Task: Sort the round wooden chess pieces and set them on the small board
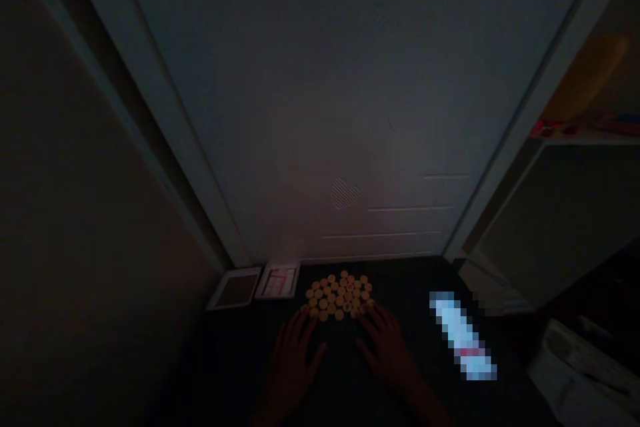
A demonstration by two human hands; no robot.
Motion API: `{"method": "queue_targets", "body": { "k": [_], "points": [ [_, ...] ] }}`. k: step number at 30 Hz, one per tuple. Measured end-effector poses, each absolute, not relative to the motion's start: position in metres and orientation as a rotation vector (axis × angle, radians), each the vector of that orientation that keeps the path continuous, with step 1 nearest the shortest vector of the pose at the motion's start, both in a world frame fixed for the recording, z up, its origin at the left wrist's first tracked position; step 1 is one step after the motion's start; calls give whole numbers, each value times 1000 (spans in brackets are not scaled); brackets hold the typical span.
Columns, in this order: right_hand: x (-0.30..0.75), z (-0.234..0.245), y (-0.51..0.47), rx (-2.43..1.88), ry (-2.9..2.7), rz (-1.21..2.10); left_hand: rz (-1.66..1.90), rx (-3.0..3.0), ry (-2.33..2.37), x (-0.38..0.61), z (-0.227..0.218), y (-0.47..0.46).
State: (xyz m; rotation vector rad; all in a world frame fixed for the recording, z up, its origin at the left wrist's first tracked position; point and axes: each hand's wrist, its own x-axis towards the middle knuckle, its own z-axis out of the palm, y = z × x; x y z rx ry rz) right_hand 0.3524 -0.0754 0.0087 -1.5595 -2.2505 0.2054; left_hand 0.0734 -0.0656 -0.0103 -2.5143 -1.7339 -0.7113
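Note:
A cluster of small round tan discs [332, 291] lies spread on the dark table top. One or two of them carry a mark, one reddish; the marks are too small to read. My left hand [295, 353] lies palm down at the near left edge of the cluster, fingers stretched, fingertips at the nearest discs. At the near right edge, my right hand [383, 343] is also palm down with its fingers extended, the tips touching or just over the discs there. Neither hand grips anything. The dim light hides finer detail.
Left of the discs sit a white-framed box [278, 280] and a light-rimmed tray [234, 288]. A bright pixelated shape [463, 335] is on the right side of the table [345, 380]. A pale panel [320, 113] with a heart pattern rises behind. A shelf [595, 140] stands right.

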Motion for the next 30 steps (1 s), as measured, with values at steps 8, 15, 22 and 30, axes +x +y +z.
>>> {"method": "queue_targets", "body": {
  "k": [8, 15, 22, 30],
  "points": [
    [349, 12, -76, -1580, -2214, 137, -635, -2497, -1594, 76, -6, -66],
    [349, 10, -77, -1528, -2223, 117, -557, -2547, -1515, 77, -4, -64],
    [349, 11, -77, -1525, -2225, 97, -601, -2533, -1551, 81, -2, -60],
    [348, 12, -78, -1517, -2212, 56, -542, -2636, -1426, 97, 8, -70]
  ]
}}
